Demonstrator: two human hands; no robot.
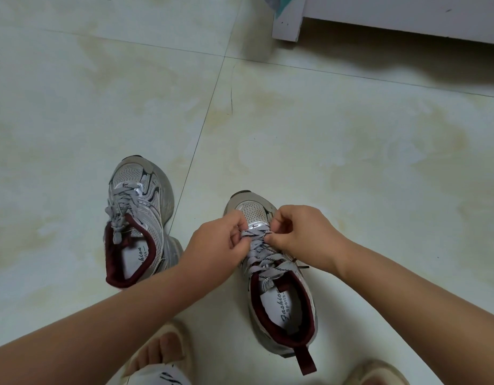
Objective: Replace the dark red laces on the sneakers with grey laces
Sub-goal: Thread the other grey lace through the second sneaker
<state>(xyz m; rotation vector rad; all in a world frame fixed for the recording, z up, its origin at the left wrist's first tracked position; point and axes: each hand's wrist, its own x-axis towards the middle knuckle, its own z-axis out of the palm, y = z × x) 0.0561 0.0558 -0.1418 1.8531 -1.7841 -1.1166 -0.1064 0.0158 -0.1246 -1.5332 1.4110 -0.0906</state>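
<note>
Two sneakers on pale glossy tile, toes pointing away: mesh uppers, silver-grey, dark red padded collars. Left sneaker already carries flat grey laces with dark dashes. Right sneaker: same woven grey lace, its lowest crossbar pinched by both hands. Left hand and right hand fingers curled tight on it. Two beige slides at bottom edge.

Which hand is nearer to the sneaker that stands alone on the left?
The left hand. It works at the laces of the near sneaker, on the side toward the other sneaker; the right hand is farther off.
</note>
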